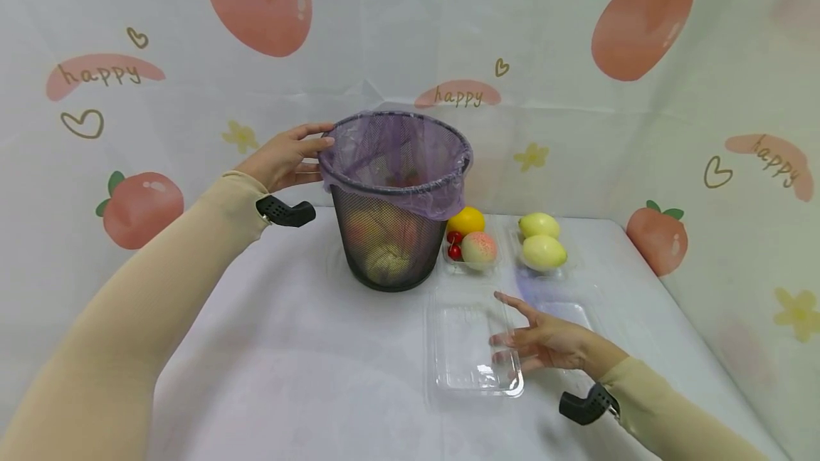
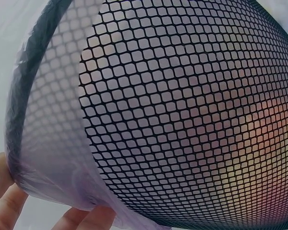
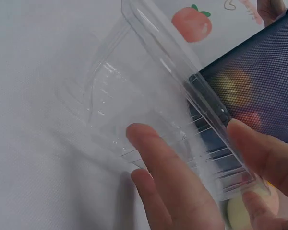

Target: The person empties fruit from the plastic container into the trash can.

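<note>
My left hand (image 1: 286,159) grips the rim of a black mesh wastebasket (image 1: 359,233) at its left side. A thin purple bag (image 1: 442,198) lines the basket and folds over the rim; fingertips (image 2: 98,218) touch that fold. Blurred red and yellow-green shapes (image 2: 259,143) show through the mesh. On the right, my right hand (image 1: 551,340) holds a clear plastic container (image 1: 468,347) by its right side, fingers spread. Some fingertips show through the clear wall. In the right wrist view the container is tilted, and a digit (image 3: 259,148) meets its rim.
Behind the right hand, one clear tray holds an orange fruit (image 1: 466,221), a peach (image 1: 479,248) and small red fruits (image 1: 454,251). Beside it, another holds two yellow-green lemons (image 1: 543,253). A further clear tray (image 1: 570,315) lies on the white-covered table (image 1: 288,375). A fruit-printed cloth (image 1: 384,27) hangs behind.
</note>
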### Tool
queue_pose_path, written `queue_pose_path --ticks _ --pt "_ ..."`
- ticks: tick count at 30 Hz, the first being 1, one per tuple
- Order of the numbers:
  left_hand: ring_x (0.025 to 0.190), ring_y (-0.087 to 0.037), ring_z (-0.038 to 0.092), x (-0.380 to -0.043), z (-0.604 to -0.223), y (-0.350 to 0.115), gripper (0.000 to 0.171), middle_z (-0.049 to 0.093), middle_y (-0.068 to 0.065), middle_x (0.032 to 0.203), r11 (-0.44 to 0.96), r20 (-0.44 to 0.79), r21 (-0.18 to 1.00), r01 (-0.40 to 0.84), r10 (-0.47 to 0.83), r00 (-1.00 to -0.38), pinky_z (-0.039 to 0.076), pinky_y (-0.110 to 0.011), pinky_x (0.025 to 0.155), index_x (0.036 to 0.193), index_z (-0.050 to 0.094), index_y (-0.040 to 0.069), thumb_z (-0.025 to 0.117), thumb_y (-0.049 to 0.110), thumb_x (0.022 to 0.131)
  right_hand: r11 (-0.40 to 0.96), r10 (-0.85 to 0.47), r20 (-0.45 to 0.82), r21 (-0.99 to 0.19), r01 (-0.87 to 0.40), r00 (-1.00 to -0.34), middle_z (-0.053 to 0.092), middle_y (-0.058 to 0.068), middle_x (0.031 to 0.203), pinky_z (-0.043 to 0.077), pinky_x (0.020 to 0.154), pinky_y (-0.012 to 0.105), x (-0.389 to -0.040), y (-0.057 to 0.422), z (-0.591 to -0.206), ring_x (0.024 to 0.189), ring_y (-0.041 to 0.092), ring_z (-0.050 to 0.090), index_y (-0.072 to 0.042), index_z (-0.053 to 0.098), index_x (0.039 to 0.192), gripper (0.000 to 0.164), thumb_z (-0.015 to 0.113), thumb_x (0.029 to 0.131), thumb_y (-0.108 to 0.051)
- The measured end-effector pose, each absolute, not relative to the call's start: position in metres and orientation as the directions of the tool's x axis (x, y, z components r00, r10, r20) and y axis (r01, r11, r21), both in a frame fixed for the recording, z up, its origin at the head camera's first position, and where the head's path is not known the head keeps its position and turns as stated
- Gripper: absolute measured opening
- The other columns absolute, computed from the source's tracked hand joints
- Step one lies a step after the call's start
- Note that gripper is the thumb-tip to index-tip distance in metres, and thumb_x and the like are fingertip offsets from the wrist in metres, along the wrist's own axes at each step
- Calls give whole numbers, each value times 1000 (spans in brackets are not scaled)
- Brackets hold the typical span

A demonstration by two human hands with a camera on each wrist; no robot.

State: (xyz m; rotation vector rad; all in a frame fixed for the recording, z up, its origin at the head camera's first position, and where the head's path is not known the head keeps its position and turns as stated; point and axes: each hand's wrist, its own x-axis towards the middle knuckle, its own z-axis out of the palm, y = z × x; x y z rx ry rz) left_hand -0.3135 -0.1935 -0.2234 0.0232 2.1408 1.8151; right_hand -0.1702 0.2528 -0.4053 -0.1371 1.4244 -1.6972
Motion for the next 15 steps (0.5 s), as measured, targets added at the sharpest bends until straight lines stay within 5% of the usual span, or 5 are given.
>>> queue_pose_path --ticks 6,15 --pt "127 -24 48 -314 -224 -194 60 38 -9 142 181 -243 962 -206 219 -945 53 -21 81 151 31 33 57 36 97 94 -631 -460 -844 528 -624 50 20 126 58 80 37 -175 249 -406 107 25 64 -26 -9 155 91 53 95 2" --pt "122 -22 51 -315 -223 -194 60 38 -8 141 187 -248 960 -210 213 -945 53 -22 82 151 32 34 57 36 97 129 -558 -516 -827 547 -650 52 13 109 56 85 46 -178 241 -407 86 14 60 -24 -2 156 94 55 89 8"
